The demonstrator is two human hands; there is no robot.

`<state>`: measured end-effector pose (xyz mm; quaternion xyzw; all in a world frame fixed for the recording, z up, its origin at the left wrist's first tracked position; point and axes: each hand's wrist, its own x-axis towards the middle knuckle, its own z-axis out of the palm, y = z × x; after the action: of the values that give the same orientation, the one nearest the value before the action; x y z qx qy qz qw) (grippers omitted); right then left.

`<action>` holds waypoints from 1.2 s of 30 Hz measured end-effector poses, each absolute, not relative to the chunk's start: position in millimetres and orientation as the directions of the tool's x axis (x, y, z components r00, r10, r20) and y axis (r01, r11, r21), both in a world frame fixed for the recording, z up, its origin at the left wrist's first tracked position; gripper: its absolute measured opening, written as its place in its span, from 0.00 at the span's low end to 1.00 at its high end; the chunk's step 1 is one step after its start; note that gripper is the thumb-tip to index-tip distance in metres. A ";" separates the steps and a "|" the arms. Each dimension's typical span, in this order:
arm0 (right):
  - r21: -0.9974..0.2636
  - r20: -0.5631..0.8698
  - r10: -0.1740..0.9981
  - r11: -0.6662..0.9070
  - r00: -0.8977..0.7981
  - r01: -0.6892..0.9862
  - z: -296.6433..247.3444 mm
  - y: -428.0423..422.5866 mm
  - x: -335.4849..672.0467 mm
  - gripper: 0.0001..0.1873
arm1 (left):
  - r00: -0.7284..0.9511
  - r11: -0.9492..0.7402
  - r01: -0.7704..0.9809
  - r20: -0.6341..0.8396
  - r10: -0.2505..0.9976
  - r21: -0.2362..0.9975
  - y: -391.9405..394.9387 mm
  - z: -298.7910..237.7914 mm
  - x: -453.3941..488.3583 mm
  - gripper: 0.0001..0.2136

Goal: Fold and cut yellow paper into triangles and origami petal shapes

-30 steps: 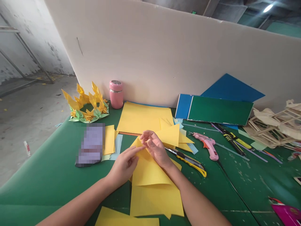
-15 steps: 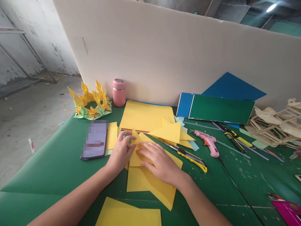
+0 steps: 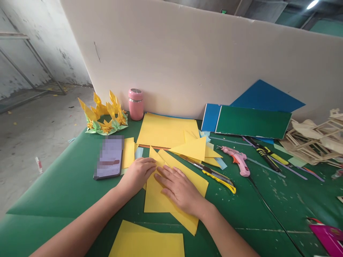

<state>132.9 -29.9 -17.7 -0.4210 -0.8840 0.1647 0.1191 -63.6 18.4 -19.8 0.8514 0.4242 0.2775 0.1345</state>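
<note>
A folded yellow paper (image 3: 158,203) lies on the green table (image 3: 66,192) right in front of me. My right hand (image 3: 179,189) lies flat on it with the fingers stretched out, pressing the fold down. My left hand (image 3: 139,173) rests at the paper's upper left edge, fingers curled and pinning that corner. A second yellow sheet (image 3: 150,242) lies nearer to me, at the bottom edge of the view.
Near the white back panel are a stack of yellow sheets (image 3: 166,130), a pink cup (image 3: 135,104) and a yellow-green origami ring (image 3: 104,117). A phone (image 3: 109,157) lies left of my hands. To the right lie a yellow utility knife (image 3: 217,176), a pink glue gun (image 3: 238,160), green and blue boards (image 3: 252,123) and a wooden model (image 3: 313,141).
The paper's upper part, lifted by both hands a second ago, is now folded down flat. My right hand has gone from pinching to pressing flat; the left has slid to the corner.
</note>
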 end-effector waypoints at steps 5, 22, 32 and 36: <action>-0.404 0.061 0.785 0.584 -0.616 0.704 -18.9 -30.3 132.5 0.25 | 0.543 -0.630 0.704 0.324 0.775 0.328 16.1 -14.0 -62.1 0.10; -0.332 0.166 0.828 0.558 -0.536 0.760 -4.7 -4.4 112.9 0.14 | 0.587 -0.632 0.710 0.236 0.775 0.309 24.9 -15.7 -64.7 0.04; -0.373 0.104 0.896 0.437 -0.432 0.818 0.8 -37.4 141.9 0.11 | 0.601 -0.631 0.735 0.191 0.776 0.249 24.3 -16.2 -64.4 0.05; -0.375 0.172 0.900 0.435 -0.400 0.818 5.5 -52.7 157.0 0.15 | 0.599 -0.628 0.750 0.189 0.778 0.207 21.9 -14.9 -63.5 0.04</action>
<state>157.0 -52.7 5.5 -0.5187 -0.8285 0.1159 0.1766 -63.5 21.9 -14.9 0.8927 0.4279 0.1313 0.0528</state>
